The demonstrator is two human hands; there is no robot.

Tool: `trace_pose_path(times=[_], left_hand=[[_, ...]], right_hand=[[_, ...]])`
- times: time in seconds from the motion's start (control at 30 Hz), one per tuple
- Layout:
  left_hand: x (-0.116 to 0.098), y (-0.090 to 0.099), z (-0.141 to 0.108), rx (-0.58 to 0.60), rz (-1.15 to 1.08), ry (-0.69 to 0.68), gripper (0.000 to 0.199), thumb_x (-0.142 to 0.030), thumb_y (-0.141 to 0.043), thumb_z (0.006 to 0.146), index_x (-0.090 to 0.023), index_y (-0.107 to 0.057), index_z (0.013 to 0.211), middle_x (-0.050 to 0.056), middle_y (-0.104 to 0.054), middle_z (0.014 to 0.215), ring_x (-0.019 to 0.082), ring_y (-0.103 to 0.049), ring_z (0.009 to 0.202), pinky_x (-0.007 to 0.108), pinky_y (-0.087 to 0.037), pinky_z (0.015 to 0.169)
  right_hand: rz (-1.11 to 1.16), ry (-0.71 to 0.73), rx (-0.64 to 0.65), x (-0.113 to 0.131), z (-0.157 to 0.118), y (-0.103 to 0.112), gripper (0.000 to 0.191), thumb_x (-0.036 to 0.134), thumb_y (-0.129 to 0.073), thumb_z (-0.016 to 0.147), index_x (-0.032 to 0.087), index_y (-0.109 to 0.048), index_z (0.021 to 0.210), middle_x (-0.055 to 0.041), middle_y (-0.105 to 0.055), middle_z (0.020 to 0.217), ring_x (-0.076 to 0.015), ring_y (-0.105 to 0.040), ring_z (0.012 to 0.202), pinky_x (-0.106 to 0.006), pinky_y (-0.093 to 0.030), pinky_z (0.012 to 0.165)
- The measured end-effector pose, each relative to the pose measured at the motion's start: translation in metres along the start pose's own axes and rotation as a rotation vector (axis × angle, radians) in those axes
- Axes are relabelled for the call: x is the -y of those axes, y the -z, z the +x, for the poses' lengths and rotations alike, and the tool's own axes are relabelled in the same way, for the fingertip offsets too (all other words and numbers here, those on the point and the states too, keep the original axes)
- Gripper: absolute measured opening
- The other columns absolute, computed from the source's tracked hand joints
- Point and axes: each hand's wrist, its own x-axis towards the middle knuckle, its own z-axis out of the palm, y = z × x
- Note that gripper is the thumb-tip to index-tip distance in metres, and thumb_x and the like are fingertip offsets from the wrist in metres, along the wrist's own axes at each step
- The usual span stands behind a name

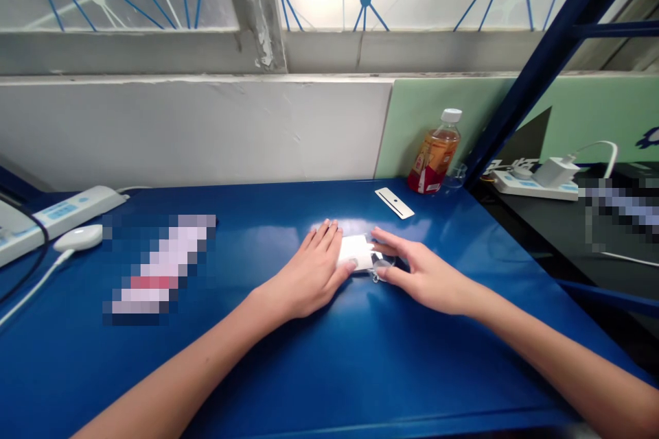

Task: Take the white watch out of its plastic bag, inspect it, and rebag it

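A small white case (355, 252) lies on the blue desk, with a clear plastic part (382, 262) and a small ring at its right end. My left hand (311, 274) is over the case's left side, its fingers stretched forward and its thumb pressed on the white surface, holding it in place. From the right, my right hand (419, 274) curves its thumb and fingers around the clear part and touches it. Exactly what the right fingertips grip is partly hidden. Behind both hands lies a flat whitish strip with a dark slot (395, 202).
A tea-coloured drink bottle (436, 154) stands at the desk's back right. To the left are a pixelated phone-like object (162, 264), a white charger puck (79, 238) with cable, and a power strip (64, 216). A blue slanted post (535, 62) rises at right.
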Motion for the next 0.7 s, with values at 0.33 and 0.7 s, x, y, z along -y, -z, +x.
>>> trace_pose_path(times=[0.33, 0.7], left_hand=[[0.002, -0.005, 0.001, -0.073, 0.011, 0.040, 0.068, -0.057, -0.030, 0.101, -0.010, -0.032, 0.151, 0.021, -0.024, 0.159, 0.035, -0.012, 0.149, 0.053, -0.022, 0.117], [0.001, -0.006, 0.000, -0.086, 0.023, 0.023, 0.067, -0.055, -0.030, 0.102, -0.009, -0.031, 0.150, 0.022, -0.027, 0.158, 0.035, -0.015, 0.149, 0.053, -0.023, 0.117]], right_hand=[[-0.550, 0.026, -0.132, 0.007, 0.002, 0.025, 0.037, 0.024, -0.050, 0.089, 0.016, -0.067, 0.121, -0.0109, -0.077, 0.102, -0.0313, -0.072, 0.093, -0.042, -0.055, 0.078], [0.006, 0.119, 0.100, 0.002, 0.003, 0.021, 0.047, 0.021, -0.051, 0.091, 0.020, -0.050, 0.139, -0.0133, -0.063, 0.134, -0.0269, -0.061, 0.123, -0.043, -0.052, 0.099]])
